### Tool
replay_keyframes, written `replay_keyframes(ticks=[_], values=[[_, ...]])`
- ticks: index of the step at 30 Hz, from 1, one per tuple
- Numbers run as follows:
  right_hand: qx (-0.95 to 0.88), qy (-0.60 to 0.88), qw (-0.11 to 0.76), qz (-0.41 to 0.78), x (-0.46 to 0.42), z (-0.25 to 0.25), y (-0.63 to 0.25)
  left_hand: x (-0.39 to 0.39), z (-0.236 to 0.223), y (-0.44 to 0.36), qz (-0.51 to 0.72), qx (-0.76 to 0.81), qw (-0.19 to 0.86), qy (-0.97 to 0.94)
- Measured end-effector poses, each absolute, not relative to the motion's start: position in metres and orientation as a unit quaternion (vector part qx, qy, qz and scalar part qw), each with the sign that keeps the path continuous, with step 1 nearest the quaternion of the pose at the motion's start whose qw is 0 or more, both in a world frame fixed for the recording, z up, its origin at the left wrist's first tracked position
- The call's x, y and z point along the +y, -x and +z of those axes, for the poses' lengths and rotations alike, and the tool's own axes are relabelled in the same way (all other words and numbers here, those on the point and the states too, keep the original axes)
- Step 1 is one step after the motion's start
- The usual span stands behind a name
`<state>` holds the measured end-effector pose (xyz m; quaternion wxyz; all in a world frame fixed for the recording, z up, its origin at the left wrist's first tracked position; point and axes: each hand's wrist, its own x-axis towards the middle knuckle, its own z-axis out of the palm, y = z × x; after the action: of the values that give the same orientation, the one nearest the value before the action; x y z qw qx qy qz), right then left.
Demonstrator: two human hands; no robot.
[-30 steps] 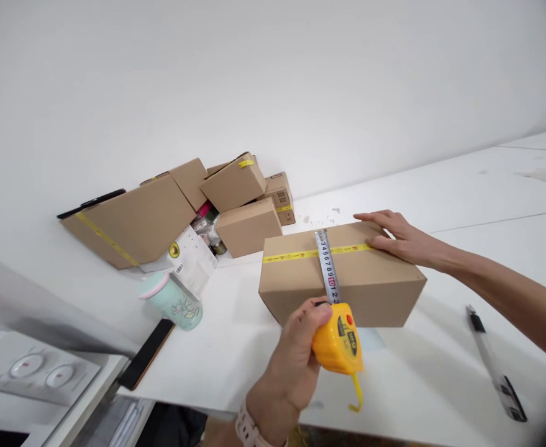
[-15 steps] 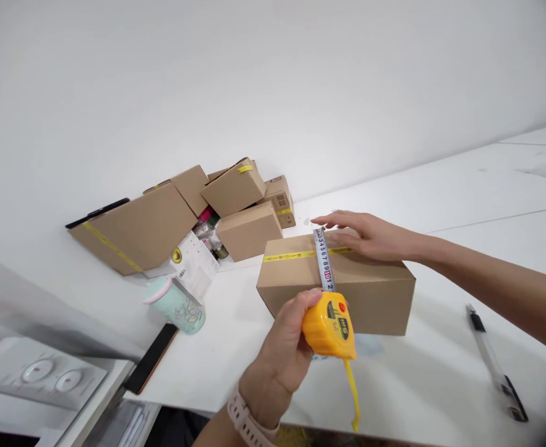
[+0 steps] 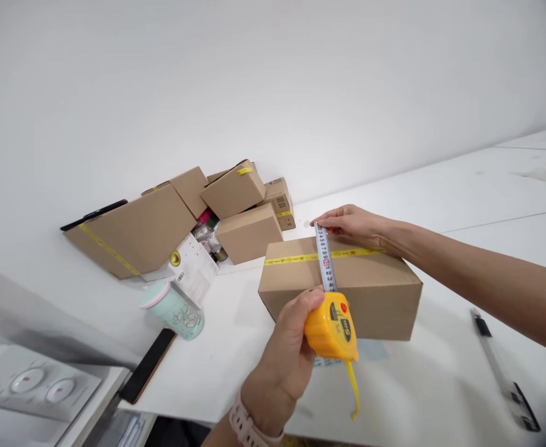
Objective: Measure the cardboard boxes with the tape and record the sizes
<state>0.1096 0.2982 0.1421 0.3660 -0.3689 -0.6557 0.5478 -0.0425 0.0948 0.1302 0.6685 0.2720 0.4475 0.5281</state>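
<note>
My left hand [image 3: 286, 357] is closed around a yellow tape measure [image 3: 331, 326] with a red button and a yellow wrist strap hanging down. Its metal blade runs out across the top of a cardboard box [image 3: 370, 307], over a strip of yellow tape [image 3: 291, 259]. At the box's far edge, the thumb and fingers of my right hand [image 3: 347, 220] pinch the blade's end. The blade lies crosswise, with the case at the near top edge of the box. Part of the box's front face is hidden behind my left hand and the case.
Several cardboard boxes [image 3: 249, 233] are stacked at the back left by the wall. A mint tumbler [image 3: 179, 313], a white packet [image 3: 195, 270] and a black phone-like slab [image 3: 149, 366] lie left. A pen [image 3: 503, 366] rests on the white table [image 3: 445, 397] at right.
My right hand has gone from lying over the box with fingers stretched to pinching the blade's tip at the far edge. More blade now shows out of the case.
</note>
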Motion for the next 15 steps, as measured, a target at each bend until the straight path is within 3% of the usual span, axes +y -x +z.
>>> replay_keyframes(ticks=[3,7,15], values=[[-0.636,0.398,0.379,0.542,0.309,0.141,-0.114,0.079,0.122,0.043,0.518,0.434,0.687,-0.267],[-0.666,0.431,0.314,0.522,0.311,0.14,-0.119,0.065,0.114,0.042,0.509,0.418,0.709,-0.252],[-0.792,0.456,0.246,0.323,0.329,0.131,-0.118,0.086,0.123,0.042,0.499,0.429,0.728,-0.193]])
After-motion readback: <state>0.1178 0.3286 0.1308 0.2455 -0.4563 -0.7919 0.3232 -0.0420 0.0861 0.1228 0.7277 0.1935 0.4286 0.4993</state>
